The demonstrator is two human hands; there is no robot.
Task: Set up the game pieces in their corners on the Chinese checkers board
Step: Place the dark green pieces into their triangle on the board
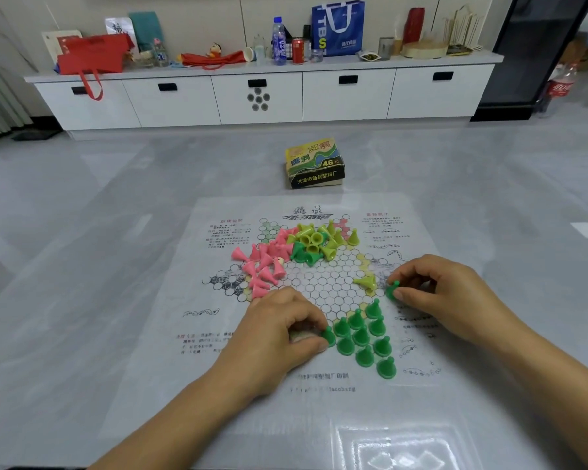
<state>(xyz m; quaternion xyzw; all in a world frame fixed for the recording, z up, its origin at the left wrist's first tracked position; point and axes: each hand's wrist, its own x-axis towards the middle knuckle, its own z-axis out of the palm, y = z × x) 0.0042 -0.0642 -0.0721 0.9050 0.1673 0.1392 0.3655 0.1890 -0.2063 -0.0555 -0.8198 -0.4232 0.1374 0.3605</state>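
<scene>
While the left hand (279, 327) curls low over the board (218, 351), its thumb and forefinger pinch a green piece (328, 335) just beside the left edge of the green group (364, 337). That group stands upright in the near corner of the star. The right hand (445, 293), fingers bent, pinches a second green piece (392, 290) near the star's right corner, close to a yellow piece (367, 282) lying on its side. White cells show between both hands. Across the far half lie the pink heap (262, 266) and the yellow heap (319, 239), mostly tipped over. Beyond the board's far edge sits a box (314, 162) on the floor (116, 198).
</scene>
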